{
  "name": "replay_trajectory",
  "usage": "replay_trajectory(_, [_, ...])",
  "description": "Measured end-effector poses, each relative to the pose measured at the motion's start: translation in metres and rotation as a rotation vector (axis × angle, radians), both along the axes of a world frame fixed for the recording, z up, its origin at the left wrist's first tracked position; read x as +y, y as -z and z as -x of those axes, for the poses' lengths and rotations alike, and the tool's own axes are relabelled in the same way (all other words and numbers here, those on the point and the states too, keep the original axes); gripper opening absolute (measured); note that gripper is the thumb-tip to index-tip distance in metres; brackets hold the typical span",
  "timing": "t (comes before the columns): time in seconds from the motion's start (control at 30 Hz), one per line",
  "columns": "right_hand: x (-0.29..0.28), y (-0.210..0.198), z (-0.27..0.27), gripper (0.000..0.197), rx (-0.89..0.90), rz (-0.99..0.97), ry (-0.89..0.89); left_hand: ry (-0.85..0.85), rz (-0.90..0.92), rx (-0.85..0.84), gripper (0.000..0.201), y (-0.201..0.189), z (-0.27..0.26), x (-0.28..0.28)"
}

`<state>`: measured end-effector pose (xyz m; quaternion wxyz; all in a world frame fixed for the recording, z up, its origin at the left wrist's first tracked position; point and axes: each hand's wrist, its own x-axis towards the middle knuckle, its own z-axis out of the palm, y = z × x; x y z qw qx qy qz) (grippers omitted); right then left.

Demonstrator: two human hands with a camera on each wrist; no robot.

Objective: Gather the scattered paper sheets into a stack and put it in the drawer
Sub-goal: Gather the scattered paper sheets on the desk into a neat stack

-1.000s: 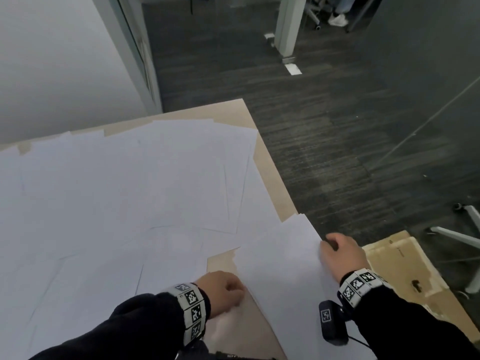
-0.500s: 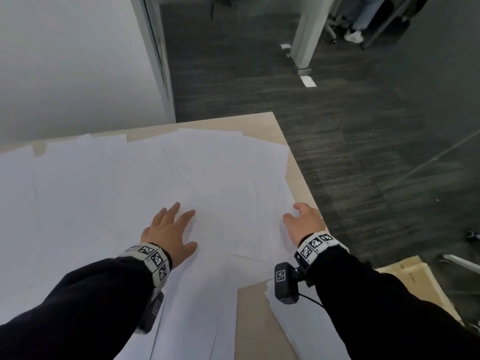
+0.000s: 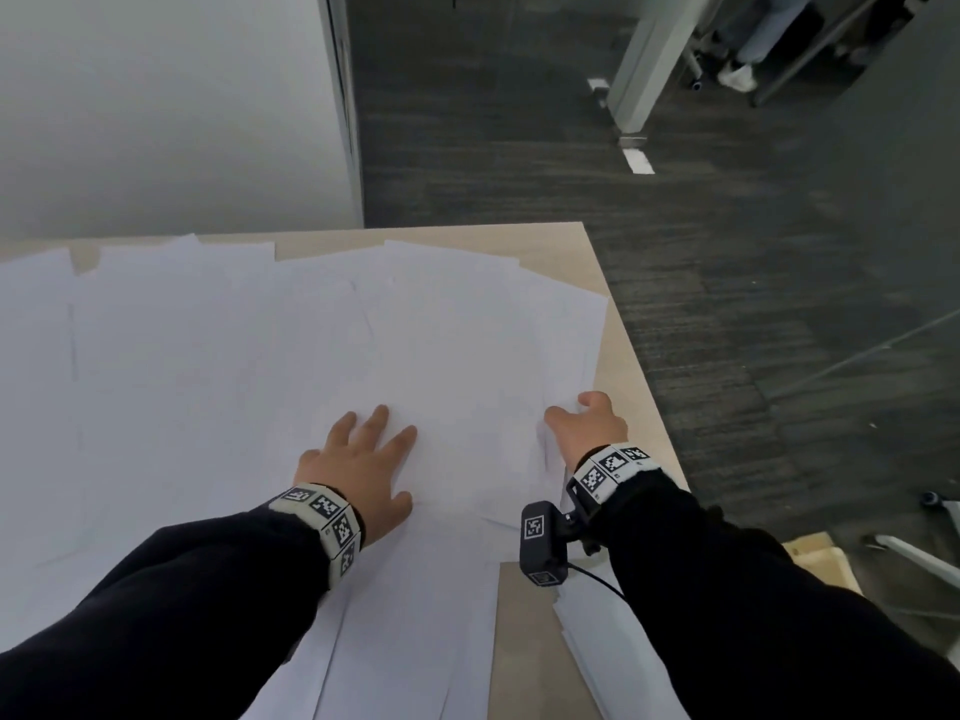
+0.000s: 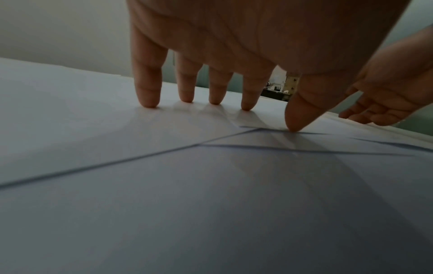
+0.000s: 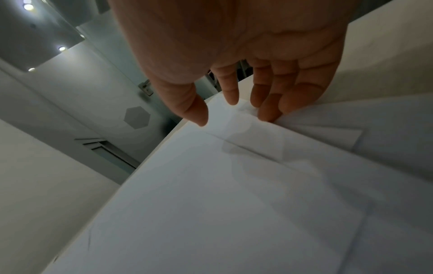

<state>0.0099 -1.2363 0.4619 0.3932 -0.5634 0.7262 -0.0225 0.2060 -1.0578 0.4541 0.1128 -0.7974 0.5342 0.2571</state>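
1. Hands on paper. The left hand (image 3: 358,467) lies spread, palm down, on the overlapping white paper sheets (image 3: 218,387); in the left wrist view its straight fingertips (image 4: 147,101) and thumb tip press the top sheet and hold nothing.
2. The right hand (image 3: 589,426) sits at the right margin of the sheets, near the table's right edge. In the right wrist view its thumb (image 5: 194,113) rests on top of a sheet while the fingers (image 5: 269,109) bend loosely at that sheet's edge; whether they pinch the paper cannot be told.
3. The sheets cover most of the table (image 3: 618,397), lying askew and overlapping, still unstacked. A second small pile (image 3: 587,631) lies near the person, under the right sleeve (image 3: 753,605).
4. Bare table shows as a strip along the far edge, a strip down the right edge, and a gap (image 3: 524,646) between the two paper areas.
5. Dark floor (image 3: 727,304) lies beyond the table's right edge and far corner.
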Motion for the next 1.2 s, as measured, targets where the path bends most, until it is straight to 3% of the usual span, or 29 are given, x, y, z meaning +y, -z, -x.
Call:
replay_trajectory(0.17, [-0.011, -0.002, -0.001, 0.069, -0.081, -0.062, 0.085, 0.014, 0.030, -0.032, 0.079, 0.004, 0.003, 0.002])
replay_trajectory(0.33, [-0.008, -0.004, -0.006, 0.067, 0.127, 0.014, 0.044, 0.012, 0.042, -0.035, 0.080, 0.005, 0.005, 0.003])
replay_trajectory(0.9, [-0.019, -0.019, -0.012, 0.062, -0.245, -0.102, 0.222, 0.034, 0.043, -0.023, 0.085, 0.005, 0.003, 0.004])
replay_trajectory(0.97, [-0.017, -0.020, -0.015, 0.061, -0.217, -0.132, 0.180, 0.041, 0.041, -0.024, 0.085, 0.006, 0.003, 0.005])
replay_trajectory(1.03, [-0.015, -0.018, -0.020, 0.074, -0.128, -0.114, 0.130, 0.041, 0.041, -0.026, 0.085, 0.006, 0.003, 0.006])
replay_trajectory(1.2, [-0.013, -0.022, -0.025, 0.067, 0.021, -0.089, 0.080, 0.043, 0.043, -0.041, 0.085, 0.008, 0.005, 0.006])
